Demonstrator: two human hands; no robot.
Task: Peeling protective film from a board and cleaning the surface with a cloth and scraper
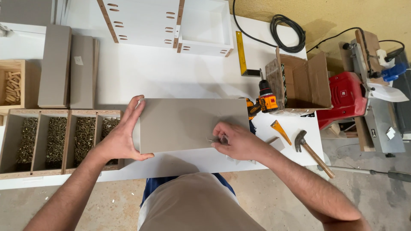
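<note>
A white workbench (171, 77) carries everything. On its near edge lies a grey rectangular panel (188, 124), flat. The left hand (122, 137) grips the panel's left end, fingers spread along the edge and thumb under its near corner. The right hand (237, 141) rests on the panel's near right part, fingertips pressed together on a small metal piece (216, 139). Left of the panel sits a wooden tray of screws (55, 137); right of it stand an orange cordless drill (263, 100), an open cardboard box (299, 83) and a hammer (310, 149).
</note>
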